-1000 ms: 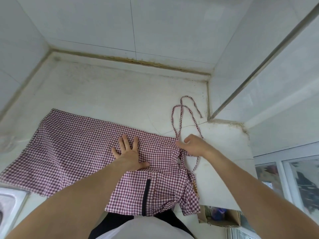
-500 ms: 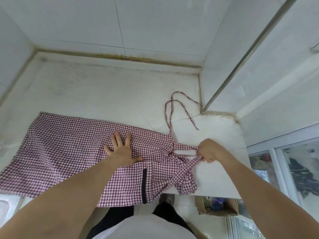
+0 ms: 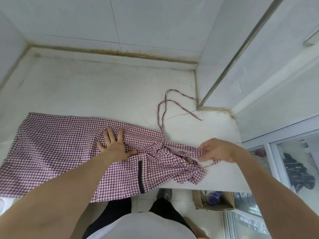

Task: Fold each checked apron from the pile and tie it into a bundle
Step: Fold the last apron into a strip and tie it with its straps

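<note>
A white counter (image 3: 86, 90) sits in a tiled corner, with a cardboard box (image 3: 214, 200) on the floor below its right end. A checked apron (image 3: 57, 145) lies spread across the counter, its strings (image 3: 165, 104) trailing toward the wall. The left hand (image 3: 115, 145) presses flat on it, fingers spread, while the right hand (image 3: 217, 150) pinches a strap at its bunched right end.

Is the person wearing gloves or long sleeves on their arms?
No. The left hand and the right hand are both bare, with no gloves, rings or watch visible. Both forearms are uncovered as far as the view shows, so no sleeves reach them.
</note>
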Action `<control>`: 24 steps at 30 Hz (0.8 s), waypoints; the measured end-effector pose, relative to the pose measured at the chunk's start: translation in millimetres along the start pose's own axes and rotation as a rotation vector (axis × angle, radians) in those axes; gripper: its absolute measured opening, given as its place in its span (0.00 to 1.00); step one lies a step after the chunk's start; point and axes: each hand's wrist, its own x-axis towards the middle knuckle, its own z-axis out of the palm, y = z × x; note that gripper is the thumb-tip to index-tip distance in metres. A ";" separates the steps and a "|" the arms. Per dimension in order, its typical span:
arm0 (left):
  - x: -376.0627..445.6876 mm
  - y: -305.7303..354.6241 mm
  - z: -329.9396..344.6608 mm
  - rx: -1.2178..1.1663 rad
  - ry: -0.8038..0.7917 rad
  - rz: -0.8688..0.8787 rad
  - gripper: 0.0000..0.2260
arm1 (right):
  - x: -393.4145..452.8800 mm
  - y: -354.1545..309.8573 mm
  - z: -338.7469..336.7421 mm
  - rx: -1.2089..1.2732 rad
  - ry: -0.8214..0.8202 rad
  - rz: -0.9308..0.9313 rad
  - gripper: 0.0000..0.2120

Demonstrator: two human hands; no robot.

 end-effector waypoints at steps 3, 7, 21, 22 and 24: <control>-0.8 -1.3 0.8 -0.011 0.007 0.000 0.56 | 8.1 -5.4 3.9 0.010 0.751 -0.118 0.09; 0.2 -4.1 4.1 -0.041 0.024 0.014 0.54 | 13.5 -1.8 8.0 0.031 1.090 -0.177 0.15; 3.8 -12.2 4.0 -0.057 0.021 0.018 0.57 | -12.1 30.0 -33.2 0.049 0.294 0.122 0.20; 4.6 -11.4 4.0 -0.062 0.023 0.013 0.57 | -8.6 29.3 -32.4 -0.044 0.471 0.073 0.17; 5.4 -11.2 4.9 -0.074 0.038 0.008 0.57 | -1.2 25.0 -23.8 -0.156 0.815 -0.062 0.12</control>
